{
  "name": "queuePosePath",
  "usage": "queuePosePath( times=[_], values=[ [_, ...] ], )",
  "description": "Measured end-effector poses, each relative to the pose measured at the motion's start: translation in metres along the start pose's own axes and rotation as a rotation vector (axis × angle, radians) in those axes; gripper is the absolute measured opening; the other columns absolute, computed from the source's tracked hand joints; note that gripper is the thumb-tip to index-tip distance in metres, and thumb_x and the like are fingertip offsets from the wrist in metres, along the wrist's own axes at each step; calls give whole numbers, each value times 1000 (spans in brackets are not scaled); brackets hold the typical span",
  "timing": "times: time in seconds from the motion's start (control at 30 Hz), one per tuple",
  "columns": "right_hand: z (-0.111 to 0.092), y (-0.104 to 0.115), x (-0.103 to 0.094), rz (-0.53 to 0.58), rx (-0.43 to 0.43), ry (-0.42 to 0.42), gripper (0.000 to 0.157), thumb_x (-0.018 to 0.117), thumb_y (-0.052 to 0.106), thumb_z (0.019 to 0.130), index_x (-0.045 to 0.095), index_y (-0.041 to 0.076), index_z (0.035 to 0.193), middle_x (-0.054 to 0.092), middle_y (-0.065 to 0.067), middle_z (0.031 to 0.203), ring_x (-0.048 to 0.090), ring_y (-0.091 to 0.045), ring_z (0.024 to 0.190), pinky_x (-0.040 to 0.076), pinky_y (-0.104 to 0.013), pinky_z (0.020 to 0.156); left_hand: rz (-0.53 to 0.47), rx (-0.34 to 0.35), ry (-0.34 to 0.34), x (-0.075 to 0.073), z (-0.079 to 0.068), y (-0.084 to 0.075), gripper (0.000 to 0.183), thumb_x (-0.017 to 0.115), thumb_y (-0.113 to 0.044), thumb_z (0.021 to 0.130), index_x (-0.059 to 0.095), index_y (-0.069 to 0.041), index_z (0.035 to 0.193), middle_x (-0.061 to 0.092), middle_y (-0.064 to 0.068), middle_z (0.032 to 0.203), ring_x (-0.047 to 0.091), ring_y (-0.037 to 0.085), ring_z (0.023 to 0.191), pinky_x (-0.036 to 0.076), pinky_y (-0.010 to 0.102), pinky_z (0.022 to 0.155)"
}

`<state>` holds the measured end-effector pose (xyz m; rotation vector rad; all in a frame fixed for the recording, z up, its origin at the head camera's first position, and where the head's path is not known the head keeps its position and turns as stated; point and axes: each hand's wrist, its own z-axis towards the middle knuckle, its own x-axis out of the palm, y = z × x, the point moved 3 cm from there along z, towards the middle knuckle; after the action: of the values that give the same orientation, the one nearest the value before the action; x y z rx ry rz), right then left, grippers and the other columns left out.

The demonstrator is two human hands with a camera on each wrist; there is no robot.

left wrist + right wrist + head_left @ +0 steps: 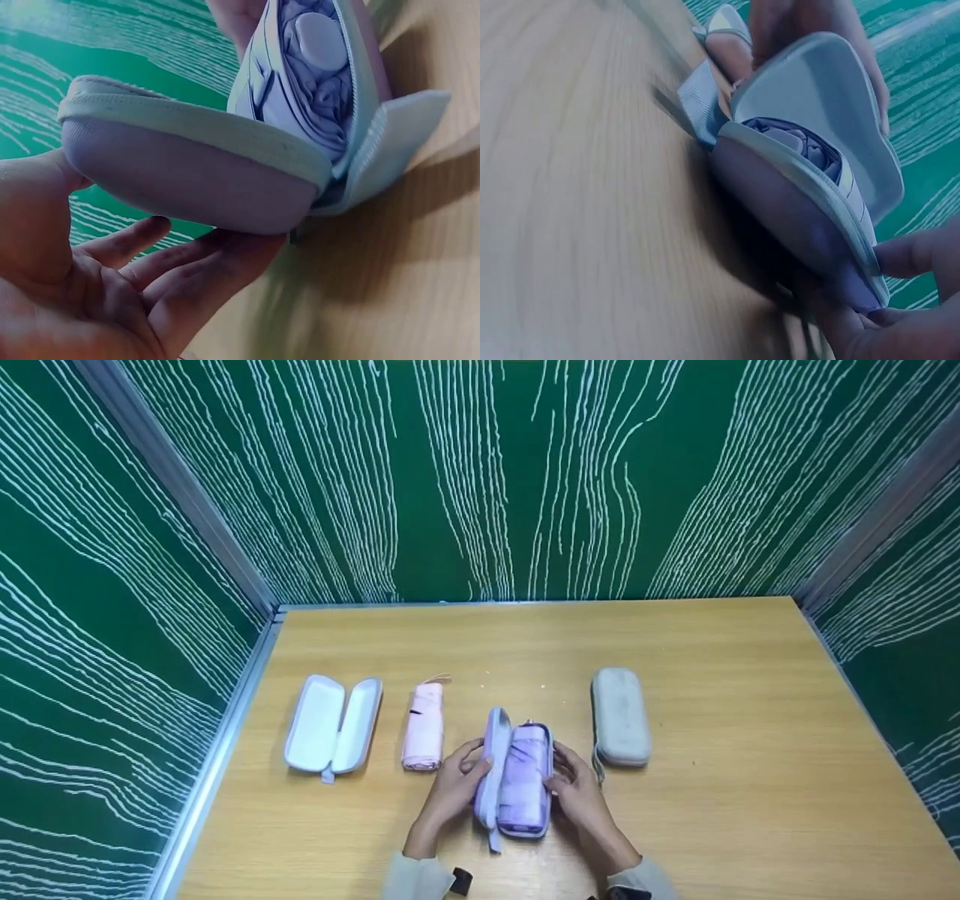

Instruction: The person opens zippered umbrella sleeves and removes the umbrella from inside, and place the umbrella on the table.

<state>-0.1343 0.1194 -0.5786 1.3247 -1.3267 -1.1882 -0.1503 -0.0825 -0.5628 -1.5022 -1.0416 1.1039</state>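
Observation:
A purple zip case (195,169) stands open in the middle of the table, its lid raised on the left. In its right half lies a folded purple umbrella (525,780), whose round pale handle end (322,41) shows in the left wrist view. My left hand (454,784) holds the lid, the thumb at its edge and the fingers against its outer shell. On the other side, my right hand (586,795) grips the case's filled half, thumb at the rim and fingers round the outside. A fabric tab (701,101) sticks out at the near end.
Left of my hands lies a folded pink umbrella (425,727) with a cord. Farther left, a pale case (319,724) lies open, white inside. A closed grey case (622,716) with a strap lies to the right. Green white-lined panels (465,480) enclose the wooden table (757,780).

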Motion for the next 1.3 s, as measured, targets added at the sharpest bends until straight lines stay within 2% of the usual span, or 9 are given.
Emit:
queuePosePath(
  times=[0.4,0.53,0.63,0.77,0.83,0.93,1.1,1.2,1.3],
  values=[
    [5,-1,-9,-5,5,-27,51,47,-13,83,42,-6,134,51,-25,125,46,-35,119,38,-41,99,-125,-13,-31,-1,-1,3,44,44,-15,97,40,4,137,50,27,127,53,35,112,44,44,92],
    [9,-1,-10,-4,-33,-30,48,46,-14,83,44,-8,131,52,-26,123,48,-35,117,38,-41,99,-142,41,-30,-4,-3,-8,41,39,-6,97,37,11,134,45,30,130,49,38,115,39,45,98],
    [12,-1,-11,-18,-65,-40,47,45,-15,84,43,-10,130,51,-28,123,48,-36,116,38,-41,99,-169,26,-53,-5,-3,-13,40,38,0,95,38,10,134,51,31,123,56,42,105,47,48,88],
    [14,0,-10,-50,-81,-64,45,45,-14,85,44,-11,130,51,-28,124,49,-36,116,40,-37,98,-197,-62,-103,0,1,-6,44,46,-5,93,39,1,136,59,25,113,62,43,88,53,52,61],
    [14,0,-9,-55,-88,-69,44,46,-15,85,44,-11,129,51,-28,124,50,-36,115,41,-35,96,-119,-66,-113,6,2,-3,48,54,-14,92,40,-3,137,58,21,118,62,38,90,54,48,63],
    [13,1,-9,-53,-105,-71,44,48,-15,84,45,-11,128,52,-28,123,51,-36,115,42,-33,95,66,-27,-116,18,-1,-7,64,64,-28,85,38,-8,140,50,16,129,58,34,103,52,44,79],
    [13,4,-9,-70,-129,-71,44,50,-15,84,47,-10,128,52,-28,123,52,-36,113,44,-33,93,332,27,-127,37,-8,-21,86,70,-44,76,29,-14,145,38,10,141,48,33,117,42,48,93],
    [13,4,-9,-75,-116,-65,44,50,-14,84,47,-9,128,52,-27,123,52,-36,113,44,-33,93,403,28,-156,42,-8,-24,83,70,-42,75,33,-12,143,41,8,138,49,30,115,42,48,92],
    [13,4,-9,-66,-106,-50,44,49,-14,85,45,-10,129,50,-28,125,51,-37,114,44,-33,94,377,9,-176,42,-7,-23,74,69,-34,77,38,-12,141,46,8,134,50,28,114,42,45,93]
  ],
)
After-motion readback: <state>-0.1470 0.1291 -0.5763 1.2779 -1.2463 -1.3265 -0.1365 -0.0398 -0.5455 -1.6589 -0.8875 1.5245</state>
